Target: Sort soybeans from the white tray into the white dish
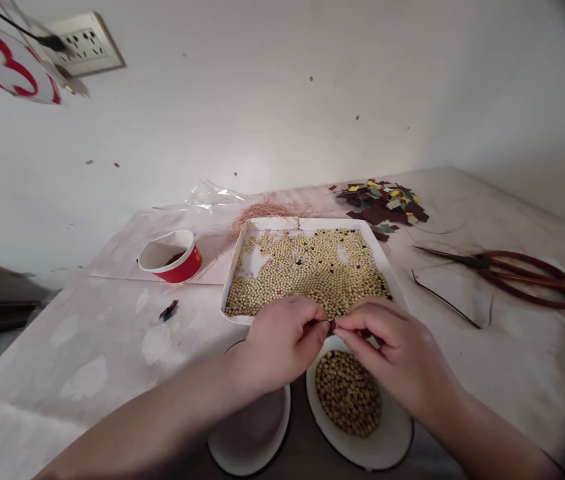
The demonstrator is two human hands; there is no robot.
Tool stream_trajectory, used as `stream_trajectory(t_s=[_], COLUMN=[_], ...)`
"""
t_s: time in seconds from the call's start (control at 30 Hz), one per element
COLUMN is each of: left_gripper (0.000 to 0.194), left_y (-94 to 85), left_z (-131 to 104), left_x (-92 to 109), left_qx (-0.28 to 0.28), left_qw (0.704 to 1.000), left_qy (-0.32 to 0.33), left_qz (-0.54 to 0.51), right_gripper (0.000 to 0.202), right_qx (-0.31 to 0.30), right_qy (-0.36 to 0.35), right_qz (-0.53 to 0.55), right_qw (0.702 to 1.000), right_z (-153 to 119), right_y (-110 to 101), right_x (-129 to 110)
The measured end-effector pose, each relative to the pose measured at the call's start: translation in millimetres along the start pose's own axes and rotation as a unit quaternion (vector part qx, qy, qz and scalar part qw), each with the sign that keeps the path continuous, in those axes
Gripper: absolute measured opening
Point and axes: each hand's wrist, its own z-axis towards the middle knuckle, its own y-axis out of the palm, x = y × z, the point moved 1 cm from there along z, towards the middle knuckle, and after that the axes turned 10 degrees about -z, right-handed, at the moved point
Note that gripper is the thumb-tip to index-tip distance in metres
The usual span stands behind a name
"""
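My left hand point(287, 337) and my right hand point(399, 350) meet at the front edge of a white tray point(398, 287), fingers pinched together. Between their fingertips shows a small dark reddish piece point(332, 326), too small to name its kind. The tray carries a spread of small round cream-coloured beads point(312, 270) with a few dark specks among them. Under my right hand stands a white bowl point(396, 437) with larger brown beads point(347, 393). Beneath my left wrist is a second white bowl point(249, 447), partly hidden by the arm.
Left of the tray stands a red and white paper cup point(181, 267) with dark contents. Scissors point(527, 273) and a thin curved dark strip point(445, 299) lie right. Behind are a heap of coloured scraps point(382, 203), reddish fibres point(267, 212) and clear plastic point(215, 195).
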Motion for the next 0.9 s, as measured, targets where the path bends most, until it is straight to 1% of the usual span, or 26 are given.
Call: stream_trajectory(t_s=[0.13,0.3,0.43,0.6,0.73,0.9], left_gripper=[0.015,0.017,0.016,0.017,0.016,0.016], left_y=[0.3,-0.2,0.1,0.4,0.2,-0.7], left_z=[-0.7,-0.3,0.1,-0.4,-0.5,0.1], left_x=[0.1,0.4,-0.4,-1.2,-1.3,-0.2], left_qx=[-0.002,0.002,0.006,0.007,0.009,0.003], left_qw=[1.0,1.0,0.999,0.999,0.999,0.999], left_qy=[-0.001,-0.015,-0.013,-0.013,-0.013,-0.02], left_qz=[-0.009,-0.025,-0.032,-0.034,-0.034,-0.032], right_gripper=[0.013,0.013,0.017,0.017,0.02,0.013], right_qx=[0.002,0.033,0.026,0.032,0.026,0.023], right_qy=[-0.041,-0.046,-0.064,-0.053,-0.063,-0.012], right_qz=[-0.037,-0.068,-0.06,-0.07,-0.071,-0.054], right_qw=[0.998,0.996,0.996,0.996,0.995,0.998], right_z=[-2.2,-1.0,-1.7,-2.4,-2.1,-0.2], right_y=[5.3,6.5,5.7,5.7,6.4,1.6], right_x=[-2.3,1.5,-1.8,-3.2,-2.3,4.0])
